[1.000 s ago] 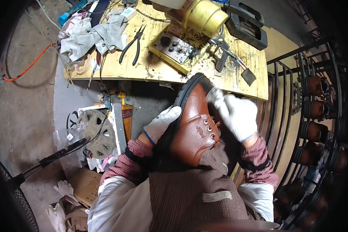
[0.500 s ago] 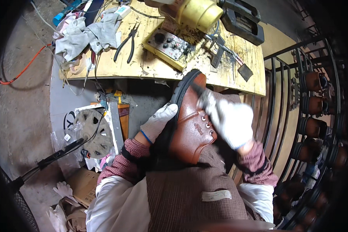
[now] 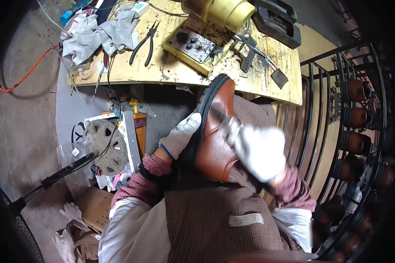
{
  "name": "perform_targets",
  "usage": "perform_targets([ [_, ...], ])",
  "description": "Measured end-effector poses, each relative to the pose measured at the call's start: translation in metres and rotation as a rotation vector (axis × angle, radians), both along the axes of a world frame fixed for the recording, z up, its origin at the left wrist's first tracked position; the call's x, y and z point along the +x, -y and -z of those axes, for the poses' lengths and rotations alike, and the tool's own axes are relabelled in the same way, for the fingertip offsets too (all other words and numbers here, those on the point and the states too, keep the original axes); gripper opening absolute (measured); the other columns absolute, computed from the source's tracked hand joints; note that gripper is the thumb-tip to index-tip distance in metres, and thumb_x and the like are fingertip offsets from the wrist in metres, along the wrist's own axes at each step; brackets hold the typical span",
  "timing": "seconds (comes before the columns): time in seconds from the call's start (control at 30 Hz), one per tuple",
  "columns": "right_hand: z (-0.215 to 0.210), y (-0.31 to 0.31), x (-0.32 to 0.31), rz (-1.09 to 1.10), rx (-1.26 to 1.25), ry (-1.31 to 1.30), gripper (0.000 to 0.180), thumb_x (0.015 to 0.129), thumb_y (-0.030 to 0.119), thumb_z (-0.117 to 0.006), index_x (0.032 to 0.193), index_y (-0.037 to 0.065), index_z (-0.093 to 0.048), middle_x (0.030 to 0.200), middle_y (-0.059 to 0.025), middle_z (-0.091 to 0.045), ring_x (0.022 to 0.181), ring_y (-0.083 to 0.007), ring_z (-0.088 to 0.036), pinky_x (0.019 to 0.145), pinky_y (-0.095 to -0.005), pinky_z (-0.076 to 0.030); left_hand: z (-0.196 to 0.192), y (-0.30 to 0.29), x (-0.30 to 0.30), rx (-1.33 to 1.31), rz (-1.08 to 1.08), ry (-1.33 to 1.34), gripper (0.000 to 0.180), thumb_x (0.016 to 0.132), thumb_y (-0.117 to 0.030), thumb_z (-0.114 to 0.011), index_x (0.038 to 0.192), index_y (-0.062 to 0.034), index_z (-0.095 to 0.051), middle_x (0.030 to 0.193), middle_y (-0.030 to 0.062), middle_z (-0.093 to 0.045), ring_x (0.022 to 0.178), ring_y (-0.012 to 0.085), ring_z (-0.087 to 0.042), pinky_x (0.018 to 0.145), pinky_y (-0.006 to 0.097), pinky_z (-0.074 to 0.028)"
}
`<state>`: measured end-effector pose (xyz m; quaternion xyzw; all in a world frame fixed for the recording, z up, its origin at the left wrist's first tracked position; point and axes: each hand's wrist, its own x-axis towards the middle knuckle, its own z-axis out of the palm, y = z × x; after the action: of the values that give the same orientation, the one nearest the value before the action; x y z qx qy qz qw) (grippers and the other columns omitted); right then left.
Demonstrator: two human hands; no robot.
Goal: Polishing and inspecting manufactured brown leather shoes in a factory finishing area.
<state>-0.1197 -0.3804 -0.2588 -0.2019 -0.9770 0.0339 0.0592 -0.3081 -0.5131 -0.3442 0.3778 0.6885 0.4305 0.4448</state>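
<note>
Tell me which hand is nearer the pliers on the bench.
Left. The left hand grips the brown shoe's sole side, below the pliers; the blurred right hand lies across the shoe's far side, farther away.

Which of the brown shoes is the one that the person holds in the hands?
It is the brown shoe on the lap, with the left hand at its black sole and the blurred right hand on its upper. The other shoes sit on the metal rack, untouched.
</note>
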Motion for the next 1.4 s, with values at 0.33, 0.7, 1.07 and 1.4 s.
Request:
perform_targets([
  [0.33, 0.027, -0.087, 0.005, 0.321, 0.337, -0.305, 0.023, 0.095, 0.039, -0.068, 0.093, 0.016, -0.071, 0.074, -0.0106, -0.068, 0.062, -0.0316, -0.067, 0.055, -0.0393, -0.052, 0.030, 0.009, -0.004, 0.085, -0.194, 0.906, 0.050, 0.112, -0.039, -0.043, 0.142, -0.0003, -0.054, 0.138, 0.0095, -0.059, 0.124, 0.0154, -0.058, 0.111, 0.031, -0.045],
  [0.7, 0.080, -0.157, 0.000, 0.376, 0.297, -0.059, 0.049, 0.093, 0.028, -0.068, 0.135, 0.006, -0.059, 0.108, -0.0217, -0.070, 0.095, -0.0377, -0.067, 0.085, -0.0475, -0.053, -0.051, -0.016, -0.025, 0.386, -0.371, 0.731, 0.086, 0.104, -0.070, -0.022, 0.160, -0.0047, -0.030, 0.158, 0.0137, -0.042, 0.143, 0.0297, -0.045, 0.121, 0.042, -0.035],
  [1.07, 0.046, 0.025, 0.023, -0.735, -0.957, -0.190, 0.032, 0.089, 0.024, -0.070, 0.112, 0.003, -0.073, 0.103, -0.0143, -0.073, 0.100, -0.0324, -0.069, 0.094, -0.0410, -0.052, -0.034, -0.017, -0.048, 0.579, -0.582, 1.014, 0.088, 0.098, -0.077, -0.034, 0.159, -0.0137, -0.034, 0.159, 0.0094, -0.042, 0.142, 0.0314, -0.045, 0.120, 0.051, -0.034],
  [1.4, -0.045, 0.015, 0.054, -0.206, -0.436, -0.047, 0.046, 0.087, 0.049, -0.071, 0.104, 0.006, -0.069, 0.112, -0.0151, -0.066, 0.088, -0.0331, -0.063, 0.075, -0.0444, -0.049, -0.033, -0.011, 0.010, 0.277, -0.151, 1.329, 0.079, 0.098, -0.065, -0.052, 0.155, -0.0122, -0.040, 0.157, 0.0098, -0.046, 0.139, 0.0324, -0.047, 0.121, 0.050, -0.034],
])
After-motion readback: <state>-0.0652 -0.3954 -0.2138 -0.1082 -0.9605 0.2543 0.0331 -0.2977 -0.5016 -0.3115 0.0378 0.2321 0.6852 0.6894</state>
